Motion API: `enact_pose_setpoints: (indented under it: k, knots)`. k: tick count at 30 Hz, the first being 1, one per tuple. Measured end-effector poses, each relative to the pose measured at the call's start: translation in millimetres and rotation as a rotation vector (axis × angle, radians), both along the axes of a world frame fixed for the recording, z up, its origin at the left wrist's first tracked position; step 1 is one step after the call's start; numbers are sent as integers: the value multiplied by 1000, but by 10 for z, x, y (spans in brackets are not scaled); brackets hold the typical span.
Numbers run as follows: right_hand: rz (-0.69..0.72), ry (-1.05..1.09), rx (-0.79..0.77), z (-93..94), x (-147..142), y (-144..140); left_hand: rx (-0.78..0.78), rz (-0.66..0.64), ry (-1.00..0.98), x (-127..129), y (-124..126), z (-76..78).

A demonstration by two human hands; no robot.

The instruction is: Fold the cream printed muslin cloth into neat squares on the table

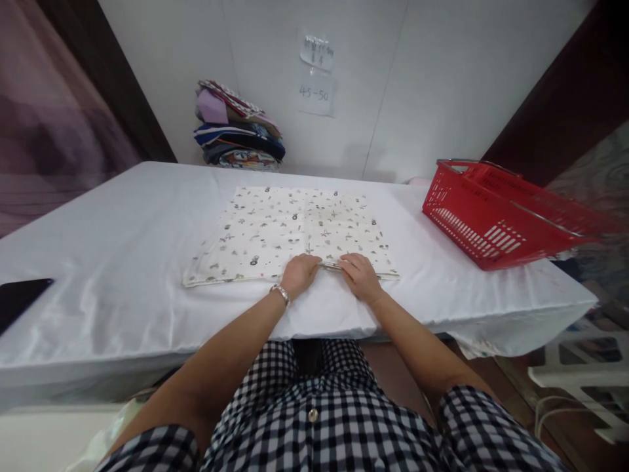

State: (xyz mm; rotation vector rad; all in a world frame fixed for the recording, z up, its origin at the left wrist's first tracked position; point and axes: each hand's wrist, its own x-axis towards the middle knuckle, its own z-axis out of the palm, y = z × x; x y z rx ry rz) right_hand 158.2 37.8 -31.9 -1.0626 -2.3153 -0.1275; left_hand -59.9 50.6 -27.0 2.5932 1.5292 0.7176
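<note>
A cream cloth (275,229) printed with small dark figures lies spread flat on the white-covered table (113,262). My left hand (299,274), with a silver bracelet at the wrist, pinches the cloth's near edge at its middle. My right hand (360,276) grips the same near edge just to the right, fingers curled over it. The two hands almost touch each other.
A red plastic basket (491,213) stands tilted at the table's right end. A stack of folded cloths (238,128) sits at the back against the white wall. A dark phone (19,295) lies at the left edge. A paper note (317,75) hangs on the wall.
</note>
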Motion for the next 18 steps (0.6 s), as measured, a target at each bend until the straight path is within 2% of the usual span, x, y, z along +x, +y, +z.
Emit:
enact_pose_setpoints:
  k: [3, 6, 8, 14, 18]
  knots:
    - [31, -60, 4, 22, -60, -47, -18, 36, -50, -8, 12, -16]
    - [-74, -105, -27, 48, -104, -52, -24, 69, -38, -7, -5, -22]
    - [-96, -138, -27, 58, -130, -28, -18, 77, -20, 1, -14, -27]
    - [-68, -197, 16, 31, -278, 117, 57, 61, 52, 22, -20, -31]
    - [30, -177, -23, 38, -322, 86, 123, 13, 65, 15, -47, -2]
